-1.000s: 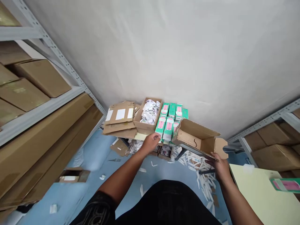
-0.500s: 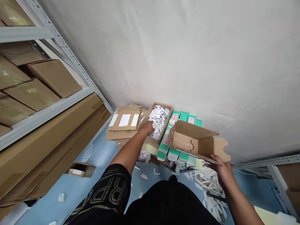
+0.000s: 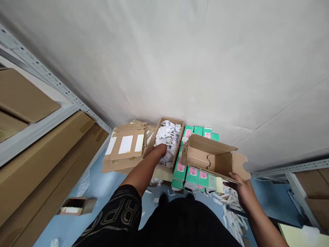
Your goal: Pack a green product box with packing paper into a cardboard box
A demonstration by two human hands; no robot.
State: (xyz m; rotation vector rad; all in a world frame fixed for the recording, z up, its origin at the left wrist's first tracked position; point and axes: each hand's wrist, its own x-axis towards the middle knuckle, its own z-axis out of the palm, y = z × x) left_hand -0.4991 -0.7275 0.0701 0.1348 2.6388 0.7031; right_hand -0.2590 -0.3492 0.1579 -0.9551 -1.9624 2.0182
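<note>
Right hand (image 3: 241,190) grips open carton (image 3: 209,158). Left hand (image 3: 160,150) in paper-filled box (image 3: 168,139), closure unclear; best to keep carton level.

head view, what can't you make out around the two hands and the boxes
Head view only:
- Left hand: its fingers are buried in the crumpled paper, so any grip is hidden.
- Right hand: palm hidden under the open cardboard box.
- Teal and pink packs: print too small to read; the held box covers several.
- Flattened cartons: white labels unreadable.
</note>
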